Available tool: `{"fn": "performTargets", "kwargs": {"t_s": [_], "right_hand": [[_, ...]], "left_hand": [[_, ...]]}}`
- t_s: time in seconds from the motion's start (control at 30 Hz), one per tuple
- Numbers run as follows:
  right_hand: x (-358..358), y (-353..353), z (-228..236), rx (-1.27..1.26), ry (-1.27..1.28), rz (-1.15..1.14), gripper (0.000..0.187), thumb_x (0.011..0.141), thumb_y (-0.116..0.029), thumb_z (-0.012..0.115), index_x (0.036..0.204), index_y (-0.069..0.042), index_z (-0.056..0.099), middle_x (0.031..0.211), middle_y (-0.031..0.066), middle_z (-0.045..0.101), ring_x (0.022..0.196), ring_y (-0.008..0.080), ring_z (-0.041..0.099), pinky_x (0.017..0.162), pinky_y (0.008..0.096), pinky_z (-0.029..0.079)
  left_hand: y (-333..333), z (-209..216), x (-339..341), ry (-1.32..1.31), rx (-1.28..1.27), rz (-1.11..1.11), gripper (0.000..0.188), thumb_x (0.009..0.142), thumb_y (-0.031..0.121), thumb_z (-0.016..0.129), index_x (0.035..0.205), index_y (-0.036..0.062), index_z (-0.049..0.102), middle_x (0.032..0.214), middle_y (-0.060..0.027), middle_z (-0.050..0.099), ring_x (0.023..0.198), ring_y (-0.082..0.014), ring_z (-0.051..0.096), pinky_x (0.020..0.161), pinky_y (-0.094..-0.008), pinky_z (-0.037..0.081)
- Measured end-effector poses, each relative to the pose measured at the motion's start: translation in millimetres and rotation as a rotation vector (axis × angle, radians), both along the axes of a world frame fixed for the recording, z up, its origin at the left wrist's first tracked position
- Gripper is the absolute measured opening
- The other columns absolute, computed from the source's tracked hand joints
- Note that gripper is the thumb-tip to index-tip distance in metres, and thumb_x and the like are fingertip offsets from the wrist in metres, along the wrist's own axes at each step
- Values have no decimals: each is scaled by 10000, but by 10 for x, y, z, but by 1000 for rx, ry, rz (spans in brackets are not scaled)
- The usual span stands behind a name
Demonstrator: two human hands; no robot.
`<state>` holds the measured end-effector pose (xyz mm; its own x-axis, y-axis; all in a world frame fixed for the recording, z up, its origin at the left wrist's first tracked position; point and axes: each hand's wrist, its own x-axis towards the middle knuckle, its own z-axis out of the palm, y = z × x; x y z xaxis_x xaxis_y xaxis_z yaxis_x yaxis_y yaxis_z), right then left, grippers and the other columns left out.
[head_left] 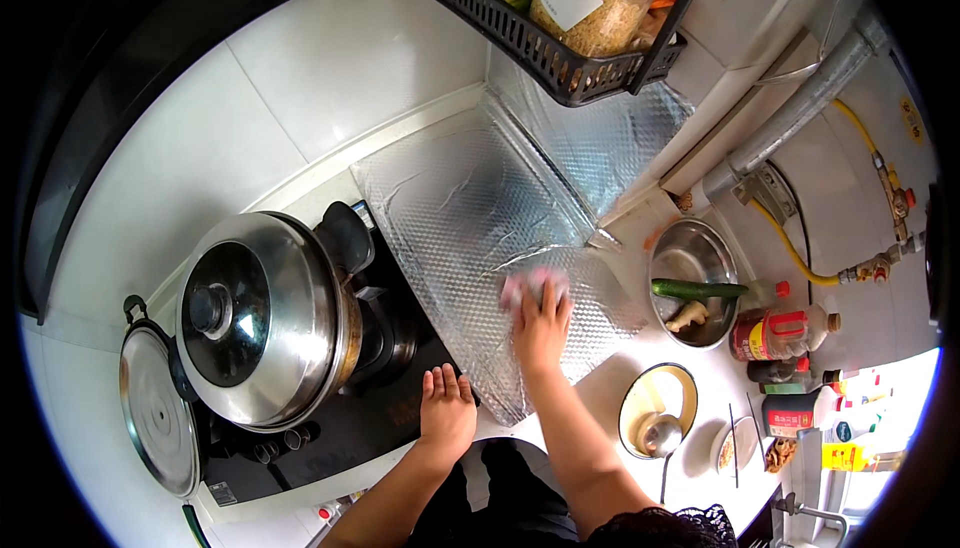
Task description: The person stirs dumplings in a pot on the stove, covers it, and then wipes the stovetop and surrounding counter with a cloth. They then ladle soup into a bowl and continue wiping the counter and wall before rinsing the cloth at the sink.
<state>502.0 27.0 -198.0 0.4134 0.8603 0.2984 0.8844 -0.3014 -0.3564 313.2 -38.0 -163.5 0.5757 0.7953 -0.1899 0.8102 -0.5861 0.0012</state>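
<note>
My right hand [543, 333] presses a pinkish cloth [518, 288] against a silver foil mat [440, 208] on the counter. The cloth is blurred and partly under my fingers. My left hand [447, 408] lies flat at the front edge of the black cooktop [380, 418], fingers stretched out, holding nothing. On the cooktop, left of my hands, stands a large steel pot with a domed lid [255, 318]. The foil mat covers the corner between the cooktop and the right counter, and another foil sheet [610, 138] stands up along its far side.
Right of the mat are a steel bowl [690, 238] holding a cucumber [690, 289] and ginger [687, 317], a bowl with a ladle [640, 398], and several bottles [785, 335]. A black basket [560, 68] hangs above the far corner. A flat round lid [158, 413] leans at far left.
</note>
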Motion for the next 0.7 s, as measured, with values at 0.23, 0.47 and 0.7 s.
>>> {"fn": "performTargets", "kwargs": {"t_s": [0.23,0.47,0.7], "right_hand": [[-596,-89,132,35,16,246,320,800,-258,647,1113,-194,650,1387,91,421,1223,430,385,1039,554,294],[-100,1672,-178,54,-56,294,342,824,-289,609,1166,-289,606,1381,38,419,1244,372,384,1037,508,305],[168,742,-113,64,56,-57,330,878,-272,540,1203,-253,591,1390,59,414,1243,411,377,1037,499,309]], "left_hand": [[40,183,17,-52,-30,-23,382,882,123,423,1178,-79,553,1275,-315,487,1200,-422,482,1088,-498,244],[8,67,29,-24,-40,-10,454,843,184,528,1233,-47,518,1315,-309,446,1233,-428,435,1101,-501,213],[33,131,37,-22,-111,-18,454,859,149,444,1257,-62,498,1332,-320,426,1248,-438,418,1111,-503,183]]}}
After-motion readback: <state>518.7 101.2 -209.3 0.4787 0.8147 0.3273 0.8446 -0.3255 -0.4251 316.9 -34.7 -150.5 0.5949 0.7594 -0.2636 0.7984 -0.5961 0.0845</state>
